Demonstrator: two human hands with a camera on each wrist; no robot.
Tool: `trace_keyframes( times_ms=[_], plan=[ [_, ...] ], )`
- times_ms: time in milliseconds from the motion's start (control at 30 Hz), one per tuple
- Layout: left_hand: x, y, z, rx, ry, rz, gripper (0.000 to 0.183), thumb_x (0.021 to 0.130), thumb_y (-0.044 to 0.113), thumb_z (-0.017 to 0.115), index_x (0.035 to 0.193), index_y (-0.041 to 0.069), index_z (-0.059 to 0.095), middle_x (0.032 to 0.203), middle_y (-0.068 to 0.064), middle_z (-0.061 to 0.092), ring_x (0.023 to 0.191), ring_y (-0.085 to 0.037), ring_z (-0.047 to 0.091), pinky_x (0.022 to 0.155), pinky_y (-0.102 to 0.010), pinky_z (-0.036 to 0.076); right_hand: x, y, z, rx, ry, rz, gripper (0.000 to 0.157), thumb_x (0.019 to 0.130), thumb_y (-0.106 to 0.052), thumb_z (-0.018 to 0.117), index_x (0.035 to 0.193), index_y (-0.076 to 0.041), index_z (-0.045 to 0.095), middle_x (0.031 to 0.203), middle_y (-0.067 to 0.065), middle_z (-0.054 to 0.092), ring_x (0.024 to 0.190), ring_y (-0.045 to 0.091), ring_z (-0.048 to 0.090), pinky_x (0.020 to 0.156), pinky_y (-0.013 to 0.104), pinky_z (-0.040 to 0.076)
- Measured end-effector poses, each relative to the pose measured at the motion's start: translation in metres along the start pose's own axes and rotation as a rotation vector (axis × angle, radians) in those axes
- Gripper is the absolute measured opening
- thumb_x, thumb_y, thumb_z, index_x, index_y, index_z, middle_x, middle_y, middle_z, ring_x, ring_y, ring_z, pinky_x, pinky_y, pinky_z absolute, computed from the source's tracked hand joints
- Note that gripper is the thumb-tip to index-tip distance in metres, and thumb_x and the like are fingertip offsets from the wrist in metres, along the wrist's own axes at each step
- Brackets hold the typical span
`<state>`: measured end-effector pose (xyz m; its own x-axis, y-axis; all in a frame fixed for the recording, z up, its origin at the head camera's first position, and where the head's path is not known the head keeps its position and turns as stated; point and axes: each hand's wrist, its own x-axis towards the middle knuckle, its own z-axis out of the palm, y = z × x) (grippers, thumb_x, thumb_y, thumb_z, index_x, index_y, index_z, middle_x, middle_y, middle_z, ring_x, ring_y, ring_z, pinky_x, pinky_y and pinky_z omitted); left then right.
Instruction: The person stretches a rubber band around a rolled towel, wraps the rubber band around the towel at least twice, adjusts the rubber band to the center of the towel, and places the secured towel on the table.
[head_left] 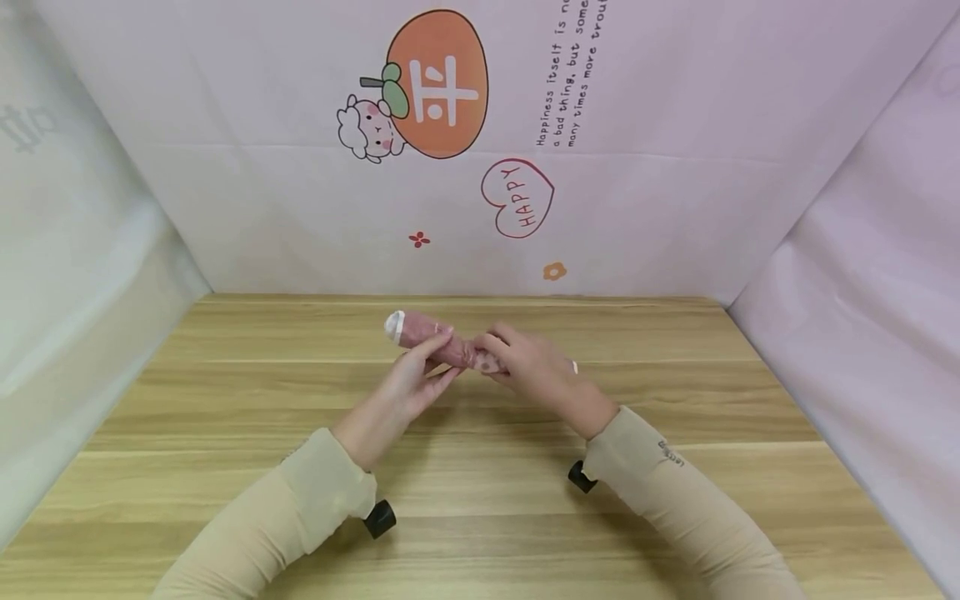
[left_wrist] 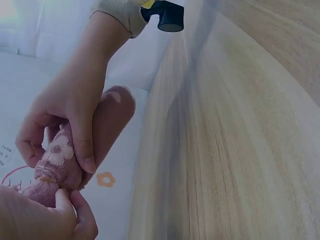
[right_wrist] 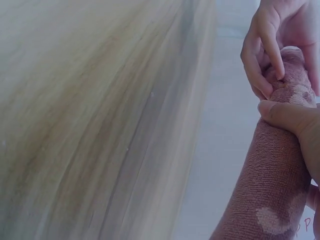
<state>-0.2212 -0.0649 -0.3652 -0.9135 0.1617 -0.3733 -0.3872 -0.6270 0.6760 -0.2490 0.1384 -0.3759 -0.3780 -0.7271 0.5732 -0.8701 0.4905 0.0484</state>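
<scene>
A mauve roll of knit-textured cloth [head_left: 422, 328] with pale patches and a white-edged end is held above the wooden table, spanning both hands. My left hand [head_left: 415, 380] grips its left part, thumb on top and fingers beneath. My right hand [head_left: 536, 371] has its fingers curled round the part right of the middle, hiding much of it. In the left wrist view the cloth [left_wrist: 65, 150] looks gathered and narrowed between the hands, with a thin brownish band there. The right wrist view shows the cloth's thicker length [right_wrist: 270, 170] running past the right thumb.
The wood-grain table [head_left: 480, 517] reaches back to a white printed curtain [head_left: 300, 225]. White cloth walls stand on both sides. A black wrist camera [head_left: 380, 518] hangs below the left sleeve, another [head_left: 581, 477] below the right.
</scene>
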Motion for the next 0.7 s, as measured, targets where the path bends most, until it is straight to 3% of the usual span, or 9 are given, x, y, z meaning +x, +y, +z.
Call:
trace_keyframes(
  times_ms=[300, 533, 700],
  plan=[
    [0.002, 0.000, -0.005, 0.032, -0.002, 0.007, 0.014, 0.107, 0.008, 0.053, 0.120, 0.008, 0.051, 0.130, -0.008, 0.048, 0.126, -0.023, 0.047, 0.112, -0.033, 0.043, -0.004, 0.002, 0.001, 0.048, 0.008, -0.039, 0.054, 0.075, -0.014, 0.094, 0.120, -0.004, 0.065, 0.100, 0.006, 0.060, 0.069, 0.015, 0.059, 0.056, 0.025, 0.052],
    [0.002, 0.004, -0.006, -0.010, 0.011, 0.002, 0.009, 0.107, 0.010, 0.054, 0.116, 0.011, 0.054, 0.125, -0.008, 0.053, 0.125, -0.026, 0.049, 0.107, -0.034, 0.047, -0.003, 0.001, -0.004, 0.146, -0.029, 0.002, 0.052, 0.079, -0.019, 0.092, 0.121, -0.005, 0.066, 0.102, 0.005, 0.060, 0.070, 0.011, 0.053, 0.057, 0.023, 0.048],
    [0.003, 0.005, -0.008, -0.015, 0.008, 0.004, 0.007, 0.107, 0.010, 0.054, 0.113, 0.010, 0.055, 0.117, -0.005, 0.057, 0.120, -0.023, 0.052, 0.101, -0.030, 0.052, 0.000, 0.002, -0.011, 0.210, -0.092, 0.069, 0.044, 0.088, -0.026, 0.084, 0.122, -0.007, 0.065, 0.109, 0.005, 0.061, 0.077, 0.012, 0.053, 0.062, 0.027, 0.049]
  ],
)
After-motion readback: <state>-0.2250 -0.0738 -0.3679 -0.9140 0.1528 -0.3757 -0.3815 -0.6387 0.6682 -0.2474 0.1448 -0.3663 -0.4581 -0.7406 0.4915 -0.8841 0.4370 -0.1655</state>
